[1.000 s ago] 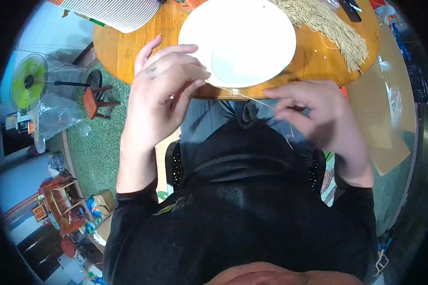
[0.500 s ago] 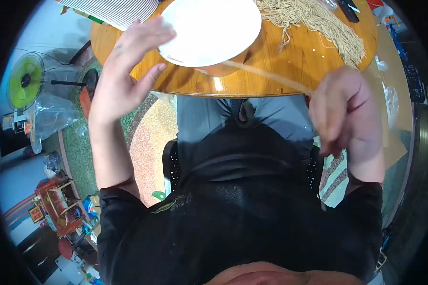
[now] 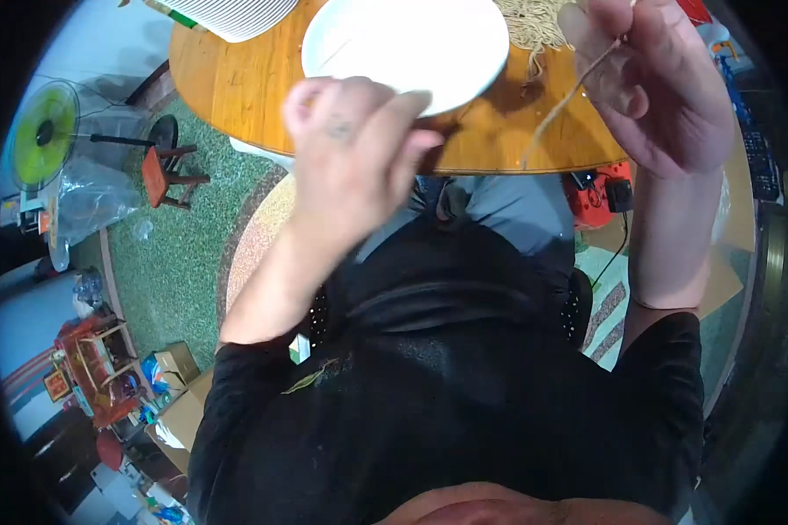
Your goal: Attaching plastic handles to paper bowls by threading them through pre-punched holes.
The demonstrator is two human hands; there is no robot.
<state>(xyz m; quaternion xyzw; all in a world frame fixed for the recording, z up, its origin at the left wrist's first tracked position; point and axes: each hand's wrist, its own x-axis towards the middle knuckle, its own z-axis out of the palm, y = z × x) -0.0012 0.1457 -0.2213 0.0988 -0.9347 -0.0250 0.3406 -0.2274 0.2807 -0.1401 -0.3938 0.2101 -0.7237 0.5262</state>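
Note:
A bright white round plate-like piece [image 3: 403,52] lies on the wooden table, with a thin line across its surface. At its near edge is my left hand [image 3: 350,157], back up and fingers bent. Its thumb and forefinger stand apart with nothing visible between them; whether the fingertips touch the rim I cannot tell. My right hand [image 3: 665,96] is raised over the table's right side, palm showing. Its fingers pinch a tan cord [image 3: 565,101], whose loose end hangs down toward the table's front edge. Behind that hand a bundle of tan cords [image 3: 534,24] lies partly hidden.
The round wooden table [image 3: 228,87] curves in front of my lap. A white ribbed piece [image 3: 241,16] sits at its far left. On the left floor are a green fan [image 3: 45,136] and a small red stool [image 3: 153,175]. A red box with a black plug [image 3: 620,194] stands below right.
My left hand has moved right and nearer, its fingers bending. My right hand has risen and turned palm out, lifting the cord. The white piece has shifted slightly right.

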